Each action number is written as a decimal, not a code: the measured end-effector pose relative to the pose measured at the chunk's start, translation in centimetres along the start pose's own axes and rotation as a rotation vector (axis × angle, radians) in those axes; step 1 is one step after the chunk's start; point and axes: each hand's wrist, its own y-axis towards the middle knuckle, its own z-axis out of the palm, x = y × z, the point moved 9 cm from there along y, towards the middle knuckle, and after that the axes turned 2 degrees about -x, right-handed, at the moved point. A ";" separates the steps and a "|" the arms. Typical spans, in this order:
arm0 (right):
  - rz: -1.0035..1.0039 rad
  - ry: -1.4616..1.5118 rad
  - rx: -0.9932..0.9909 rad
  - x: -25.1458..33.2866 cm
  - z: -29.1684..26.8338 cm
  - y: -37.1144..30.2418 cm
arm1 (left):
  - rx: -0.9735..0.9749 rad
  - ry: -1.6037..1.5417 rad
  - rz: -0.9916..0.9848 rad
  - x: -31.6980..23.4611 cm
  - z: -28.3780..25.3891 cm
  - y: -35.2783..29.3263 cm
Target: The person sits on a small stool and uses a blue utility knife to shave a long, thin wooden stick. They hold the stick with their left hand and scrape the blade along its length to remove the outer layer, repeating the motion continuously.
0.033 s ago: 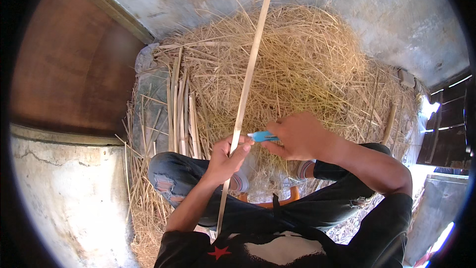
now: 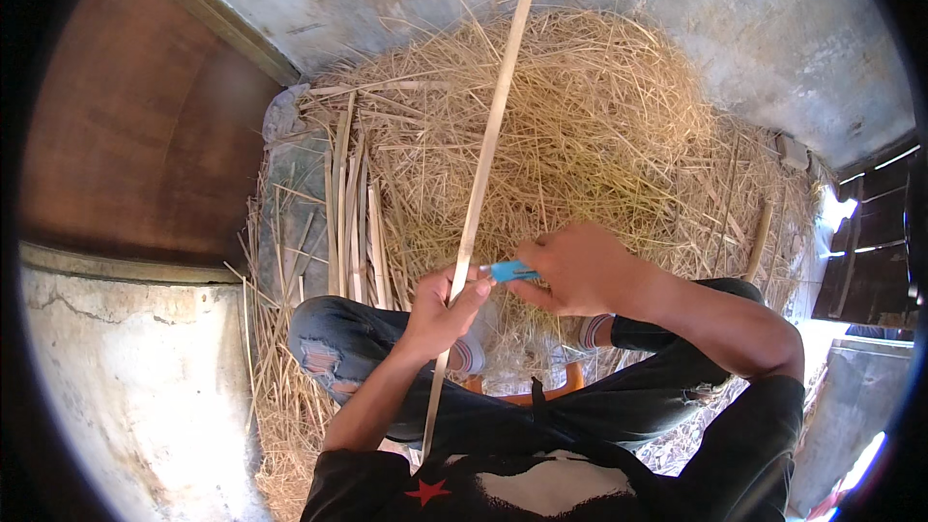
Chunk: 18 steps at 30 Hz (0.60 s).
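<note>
My left hand [image 2: 437, 317] is closed around a long, flat, pale bamboo strip [image 2: 495, 126]. The strip slants from my lap up toward the far wall, its upper part reaching over the straw. In my right hand [image 2: 588, 269] is a blue-handled cutter knife [image 2: 512, 271], its front end pointing left at the strip, right beside my left fingers. The blade is too small to make out clearly, so I cannot tell how it meets the strip. Both hands are in front of my bent knees.
A broad heap of dry straw [image 2: 619, 87] covers the floor ahead. Several split bamboo strips [image 2: 350, 203] lie to the left, near a brown wooden panel [image 2: 145, 116]. A stained plaster wall [image 2: 735, 19] closes the far side. Between my legs, part of something orange [image 2: 570, 382] shows.
My right hand and the cutter knife have shifted very slightly downward and to the right. The bamboo strip's far end has tipped a touch to the right; my left hand looks unmoved.
</note>
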 end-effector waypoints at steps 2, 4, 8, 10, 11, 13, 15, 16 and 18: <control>-0.041 0.005 -0.014 0.6 0.3 -0.2 | -0.016 -0.007 -0.058 1.3 -0.2 0.1; -0.031 0.001 0.016 0.6 0.5 -0.2 | -0.009 0.022 -0.033 0.9 0.1 0.2; 0.160 0.076 -0.062 -2.3 -1.7 0.3 | 0.010 0.165 0.013 1.2 -0.3 0.0; 0.200 0.109 -0.176 -3.6 -3.8 0.3 | 0.025 0.155 0.011 1.1 -0.2 -0.2; 0.267 0.191 -0.233 -4.3 -4.8 0.1 | 0.034 0.147 0.010 1.1 -0.1 -0.3; 0.400 0.355 -0.346 -5.7 -6.2 -0.4 | 0.108 0.057 -0.031 0.9 0.7 -0.4; 0.454 0.481 -0.382 -6.3 -6.4 -0.2 | 0.194 -0.023 -0.073 1.2 1.7 -0.5; 0.480 0.545 -0.400 -6.5 -6.3 -0.2 | 0.240 -0.057 -0.096 1.6 2.2 -0.7; 0.441 0.556 -0.491 -6.6 -5.4 0.2 | 0.316 -0.072 -0.114 1.8 3.2 -1.0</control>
